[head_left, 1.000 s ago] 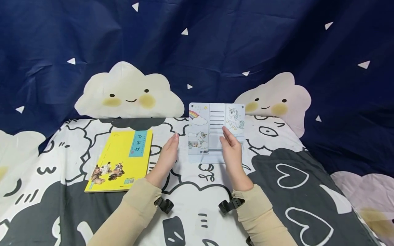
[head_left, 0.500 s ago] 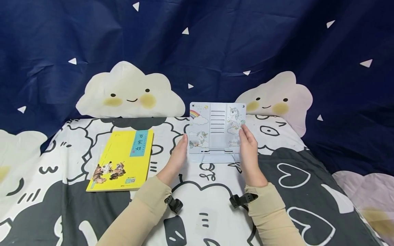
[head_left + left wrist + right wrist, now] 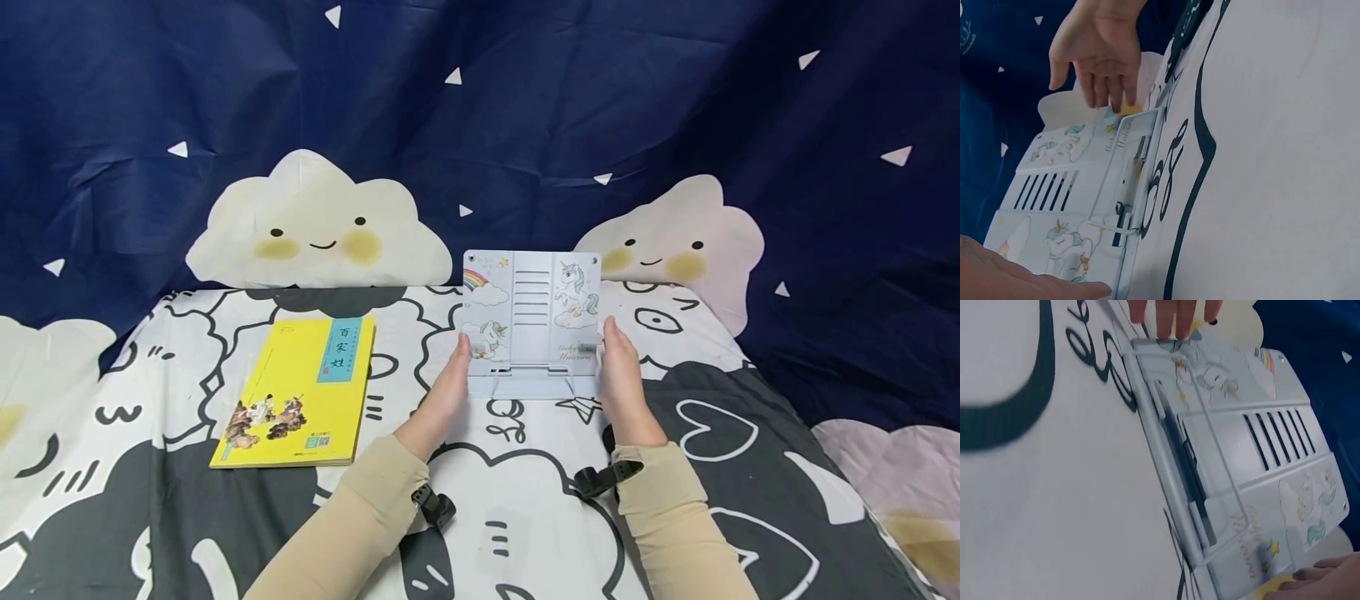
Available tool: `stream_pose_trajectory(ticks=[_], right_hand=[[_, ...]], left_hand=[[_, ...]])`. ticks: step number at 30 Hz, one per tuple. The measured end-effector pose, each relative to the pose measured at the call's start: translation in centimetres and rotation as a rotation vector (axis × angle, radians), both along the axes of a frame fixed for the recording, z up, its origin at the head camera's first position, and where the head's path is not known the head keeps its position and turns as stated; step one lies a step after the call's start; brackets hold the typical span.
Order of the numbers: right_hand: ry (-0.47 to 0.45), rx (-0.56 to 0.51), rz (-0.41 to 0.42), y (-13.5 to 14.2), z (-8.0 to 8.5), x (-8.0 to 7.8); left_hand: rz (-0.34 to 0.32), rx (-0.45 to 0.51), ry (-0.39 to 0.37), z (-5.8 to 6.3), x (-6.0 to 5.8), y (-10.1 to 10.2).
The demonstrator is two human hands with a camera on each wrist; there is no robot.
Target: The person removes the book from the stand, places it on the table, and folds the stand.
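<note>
A white metal book stand (image 3: 532,287) with unicorn and rainbow prints stands on the patterned bedding, its slotted back panel tilted up. Across its lower ledge lies a thin wire page holder (image 3: 1107,172), seen in both wrist views. At the stand's left edge is my left hand (image 3: 444,393), palm facing inward with fairly straight fingers. My right hand (image 3: 626,387) mirrors it at the right edge, thumb up and fingers extended. Neither hand curls round the stand; light contact at the edges is hard to tell. In the left wrist view, the right hand (image 3: 1105,59) shows spread, straight fingers.
A yellow book (image 3: 300,396) with a blue title label lies flat to the left of the stand. Black-and-white printed bedding (image 3: 517,517) covers the surface. A dark blue curtain (image 3: 525,100) with cloud prints hangs behind.
My right hand has moved right, from in front of the stand's panel to its right edge. My left hand has come in rightward to the left edge. The stand stays nearly in place.
</note>
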State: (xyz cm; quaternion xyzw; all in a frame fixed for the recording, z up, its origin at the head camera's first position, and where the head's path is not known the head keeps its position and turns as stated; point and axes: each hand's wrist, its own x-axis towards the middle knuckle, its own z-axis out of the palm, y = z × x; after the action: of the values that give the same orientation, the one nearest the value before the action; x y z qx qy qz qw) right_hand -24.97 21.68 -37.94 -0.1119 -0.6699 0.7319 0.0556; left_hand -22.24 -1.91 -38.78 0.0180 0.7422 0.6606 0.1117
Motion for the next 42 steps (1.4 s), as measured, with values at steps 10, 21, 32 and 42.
stream_pose_trajectory(ticks=[10, 21, 32, 42], right_hand=[[-0.092, -0.011, 0.035, 0.5, -0.5, -0.2], [-0.104, -0.031, 0.036, 0.6, -0.7, 0.4], [-0.149, -0.05, -0.009, 0.4, -0.4, 1.3], [-0.168, -0.026, -0.015, 0.0, 0.0, 2.2]], left_hand=[[-0.026, -0.003, 0.006, -0.1, 0.2, 0.2], [-0.027, -0.026, 0.01, -0.4, -0.4, 0.0], [-0.017, -0.03, 0.03, -0.4, -1.3, -0.4], [-0.02, -0.062, 0.007, -0.1, -2.2, -1.2]])
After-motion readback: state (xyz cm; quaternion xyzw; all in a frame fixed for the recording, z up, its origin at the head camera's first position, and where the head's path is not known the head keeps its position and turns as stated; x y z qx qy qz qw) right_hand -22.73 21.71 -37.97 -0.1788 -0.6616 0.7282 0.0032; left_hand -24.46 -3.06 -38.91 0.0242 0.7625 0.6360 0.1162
